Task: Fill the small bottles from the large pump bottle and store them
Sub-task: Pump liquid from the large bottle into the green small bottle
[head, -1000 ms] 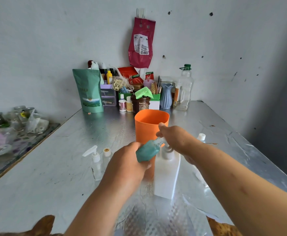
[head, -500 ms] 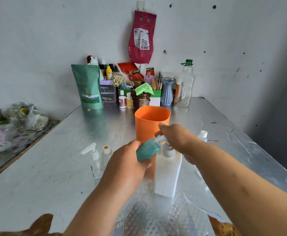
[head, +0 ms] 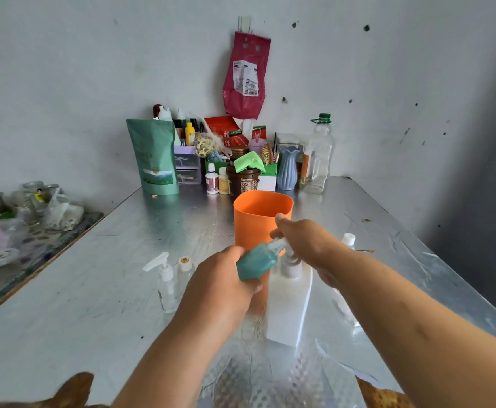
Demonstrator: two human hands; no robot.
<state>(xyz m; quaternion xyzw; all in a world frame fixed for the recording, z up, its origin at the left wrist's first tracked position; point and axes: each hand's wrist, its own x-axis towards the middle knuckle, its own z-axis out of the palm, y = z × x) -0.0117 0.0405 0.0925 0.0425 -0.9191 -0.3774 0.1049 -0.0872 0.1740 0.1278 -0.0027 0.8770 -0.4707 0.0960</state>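
Observation:
My left hand (head: 220, 287) grips a small teal bottle (head: 255, 263), tilted with its clear neck up against the nozzle of the large white pump bottle (head: 288, 304). My right hand (head: 308, 242) sits over that bottle's pump head with fingers curled round it, so the head itself is hidden. An orange cup-like container (head: 255, 219) stands just behind both hands. To the left stand a small clear pump bottle (head: 165, 278) and a small clear bottle with a tan cap (head: 185, 272). A white-capped small bottle (head: 348, 240) shows behind my right forearm.
The foil-covered table (head: 93, 290) carries a cluster at the back wall: a green pouch (head: 155, 157), jars, a blue vase (head: 288, 169) and a large clear bottle (head: 319, 160). A lower side table with glassware (head: 20, 207) lies to the left.
Both hands stay at the pump with the teal bottle at the nozzle; only the view has shifted slightly.

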